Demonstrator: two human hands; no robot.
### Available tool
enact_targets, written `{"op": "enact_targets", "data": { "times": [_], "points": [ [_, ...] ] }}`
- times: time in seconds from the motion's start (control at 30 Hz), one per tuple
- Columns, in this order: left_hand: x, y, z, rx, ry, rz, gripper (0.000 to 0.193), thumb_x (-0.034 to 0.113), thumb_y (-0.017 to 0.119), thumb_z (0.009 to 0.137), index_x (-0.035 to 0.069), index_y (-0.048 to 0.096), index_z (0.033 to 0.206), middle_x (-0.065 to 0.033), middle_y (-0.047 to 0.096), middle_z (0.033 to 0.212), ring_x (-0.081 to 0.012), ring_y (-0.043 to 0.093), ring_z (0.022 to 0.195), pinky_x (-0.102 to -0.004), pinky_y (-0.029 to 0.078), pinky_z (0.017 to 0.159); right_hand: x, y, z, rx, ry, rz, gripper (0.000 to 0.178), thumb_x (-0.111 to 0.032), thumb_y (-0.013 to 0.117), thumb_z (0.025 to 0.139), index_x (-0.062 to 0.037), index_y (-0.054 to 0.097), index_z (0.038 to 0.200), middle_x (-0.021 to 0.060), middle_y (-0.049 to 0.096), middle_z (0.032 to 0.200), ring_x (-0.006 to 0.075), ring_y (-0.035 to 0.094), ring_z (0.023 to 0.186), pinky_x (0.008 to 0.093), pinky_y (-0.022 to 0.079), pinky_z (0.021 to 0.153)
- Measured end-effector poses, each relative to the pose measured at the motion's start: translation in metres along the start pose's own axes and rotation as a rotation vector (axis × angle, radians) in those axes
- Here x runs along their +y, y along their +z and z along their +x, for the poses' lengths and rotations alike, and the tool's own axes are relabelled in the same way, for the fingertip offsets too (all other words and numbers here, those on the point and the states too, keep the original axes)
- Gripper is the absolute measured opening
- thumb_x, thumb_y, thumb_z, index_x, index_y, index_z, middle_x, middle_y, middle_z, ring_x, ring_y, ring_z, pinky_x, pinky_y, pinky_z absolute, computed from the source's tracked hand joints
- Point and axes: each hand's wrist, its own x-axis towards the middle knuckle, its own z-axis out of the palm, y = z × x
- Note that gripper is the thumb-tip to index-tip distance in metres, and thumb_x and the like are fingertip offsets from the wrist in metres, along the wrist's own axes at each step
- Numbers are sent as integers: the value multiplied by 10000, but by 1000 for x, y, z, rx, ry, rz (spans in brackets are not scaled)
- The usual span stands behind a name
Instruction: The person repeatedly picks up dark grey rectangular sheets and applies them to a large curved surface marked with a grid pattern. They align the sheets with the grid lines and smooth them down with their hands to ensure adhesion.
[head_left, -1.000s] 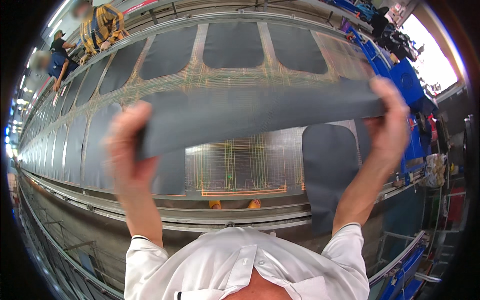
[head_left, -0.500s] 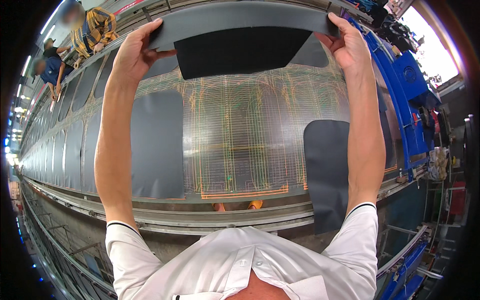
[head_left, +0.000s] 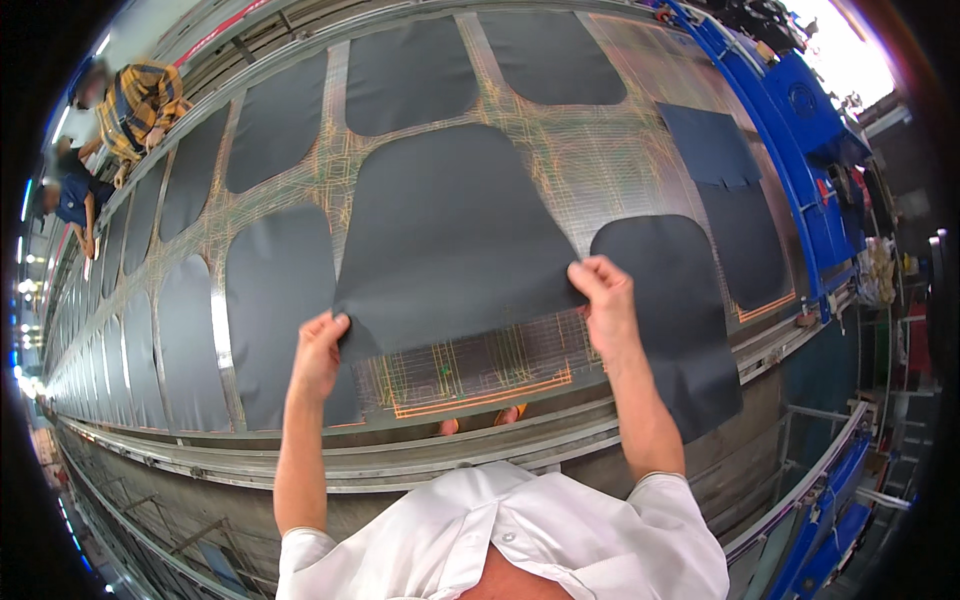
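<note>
Between my two hands stretches a dark grey sheet (head_left: 445, 230) with rounded far corners. Its far part lies over the long table, and its near edge is lifted. My left hand (head_left: 322, 345) pinches the near left corner between thumb and fingers. At the near right corner, my right hand (head_left: 603, 290) grips it the same way. Orange corner lines (head_left: 490, 396) show on the table just in front of the sheet's near edge. To the right, another grey sheet (head_left: 665, 300) hangs over the table's near edge. A further grey sheet (head_left: 275, 300) lies to the left.
Several more grey sheets (head_left: 410, 75) lie in rows along the table. A blue machine frame (head_left: 800, 150) stands across the right end. Metal rails (head_left: 430, 463) run along the near side. Two people, one in a yellow checked shirt (head_left: 140, 105), work at the far left.
The sheet has come down from high in front of me onto the table. Both my hands have moved nearer to me and closer together, still holding its corners.
</note>
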Motion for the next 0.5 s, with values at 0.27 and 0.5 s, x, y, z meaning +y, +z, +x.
{"op": "enact_targets", "data": {
  "times": [0.27, 0.5],
  "points": [
    [-72, 13, -27, 50, -479, 110, 266, 235, 632, 948, 55, 626, 753, -5, 590, 646, -129, 645, 612, -277, 587, 529, 111, -37, -44, 177, 280, -62, 98, -121, 673, 899, -26, 651, 902, 13, 634, 764, 110, 617, 641, 303, 590, 508],
    [-86, 16, -42, 111, -439, 123, 250, 198, 658, 931, 25, 619, 755, -4, 553, 606, -133, 623, 540, -264, 596, 505, 128, -48, -57, 192, 273, -168, 123, -117, 668, 903, 1, 639, 922, 24, 623, 760, 98, 600, 646, 296, 590, 509]
  ]
}}
